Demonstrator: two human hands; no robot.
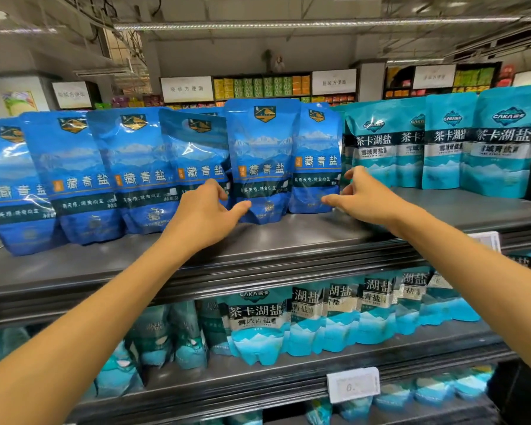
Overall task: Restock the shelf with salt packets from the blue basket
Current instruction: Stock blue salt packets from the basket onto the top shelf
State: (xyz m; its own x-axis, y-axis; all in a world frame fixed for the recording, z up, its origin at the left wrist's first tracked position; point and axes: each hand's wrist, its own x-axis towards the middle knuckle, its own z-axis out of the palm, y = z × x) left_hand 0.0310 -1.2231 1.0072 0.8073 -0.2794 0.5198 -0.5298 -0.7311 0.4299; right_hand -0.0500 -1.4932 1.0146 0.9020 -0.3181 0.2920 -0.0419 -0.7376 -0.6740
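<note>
Glossy blue salt pouches (259,161) stand on the grey metal shelf (288,237), my left hand (207,210) and right hand (360,196) open, fingertips touching their smooth lower edges.

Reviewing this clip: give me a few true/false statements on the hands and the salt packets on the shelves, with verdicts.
1. Both hands reach to the top shelf. True.
2. The left hand touches a dark blue packet. True.
3. The right hand holds a packet in the air. False: its fingers rest at the edge of a standing dark blue packet.
4. The teal packets stand left of the dark blue ones. False: they stand to the right.
5. The blue basket is in view. False: none shows.
</note>
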